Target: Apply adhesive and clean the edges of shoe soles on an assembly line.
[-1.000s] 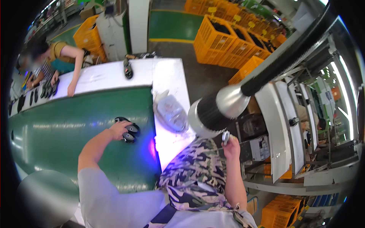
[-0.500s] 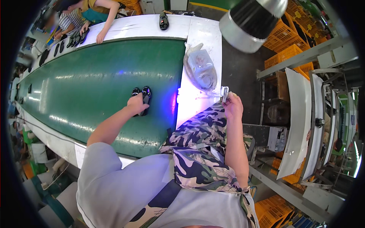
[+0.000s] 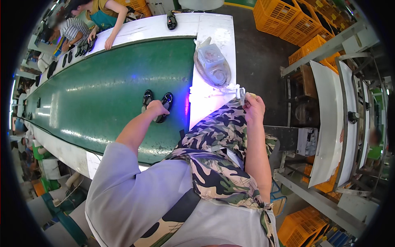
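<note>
Two glossy black shoes lie on the green conveyor belt [image 3: 103, 90] in front of me. My left hand [image 3: 157, 108] is closed on the right-hand shoe [image 3: 166, 100]. The other shoe [image 3: 147, 98] is just to its left, a little apart, and my fingers hide part of the gap between them. Off the belt's right end, my right hand [image 3: 254, 108] pinches a small, shiny, pale piece [image 3: 242, 95] whose kind I cannot make out. Beyond that hand, a clear plastic container [image 3: 212, 57] stands on a dirty translucent tray [image 3: 222, 80] on the white table.
A single black shoe [image 3: 171, 20] rests on the far white ledge [image 3: 144, 26]. Several more shoes [image 3: 84, 47] line that ledge, near a co-worker's hand [image 3: 110, 42]. Orange crates [image 3: 284, 18] are stacked at the far right. White panels on a metal rack [image 3: 327, 123] stand to my right.
The two shoes, close together before, are now apart, the right-hand one shifted right with my left hand. My view has shifted, and the silver-and-black cylinder has left it.
</note>
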Demonstrator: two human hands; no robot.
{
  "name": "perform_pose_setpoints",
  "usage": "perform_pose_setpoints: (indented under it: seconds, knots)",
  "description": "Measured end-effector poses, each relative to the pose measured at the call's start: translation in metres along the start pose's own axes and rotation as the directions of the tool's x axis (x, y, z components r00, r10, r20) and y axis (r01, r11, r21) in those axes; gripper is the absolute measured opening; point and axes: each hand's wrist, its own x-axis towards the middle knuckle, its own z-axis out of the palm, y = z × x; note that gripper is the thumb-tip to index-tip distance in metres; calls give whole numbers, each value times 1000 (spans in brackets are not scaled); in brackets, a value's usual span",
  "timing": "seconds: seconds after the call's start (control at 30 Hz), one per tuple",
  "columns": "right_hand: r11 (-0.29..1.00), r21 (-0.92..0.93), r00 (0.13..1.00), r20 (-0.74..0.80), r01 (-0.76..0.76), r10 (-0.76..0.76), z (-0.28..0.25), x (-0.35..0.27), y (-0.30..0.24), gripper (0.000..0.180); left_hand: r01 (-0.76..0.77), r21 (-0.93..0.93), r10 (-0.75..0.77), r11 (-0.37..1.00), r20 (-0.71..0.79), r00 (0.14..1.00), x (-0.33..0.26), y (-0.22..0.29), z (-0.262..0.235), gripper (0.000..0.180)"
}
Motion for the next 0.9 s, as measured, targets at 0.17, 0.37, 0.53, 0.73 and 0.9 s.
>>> perform_pose_setpoints:
  seconds: [0.17, 0.37, 0.53, 0.73, 0.9]
  knots:
    - [983, -131, 988, 107, 128, -114, 6, -5, 2, 21, 162, -680, -77, 716, 153, 985, 33, -19, 9, 50]
    - [951, -245, 982, 73, 189, -176, 21, 1, -12, 21, -470, -874, 402, -123, -477, 782, -20, 61, -29, 53]
    - [903, -182, 899, 287, 390, -330, 67, -15, -36, 20, -977, -203, 489, 56, -848, 205, -85, 125, -81, 51]
    - [865, -111, 807, 432, 490, -402, 92, -28, -59, 20, -919, 386, 645, 83, -723, -246, -128, 147, -115, 49]
    - [852, -90, 799, 408, 516, -441, 102, -35, -65, 20, -910, 406, 666, 82, -702, -253, -145, 151, -118, 48]
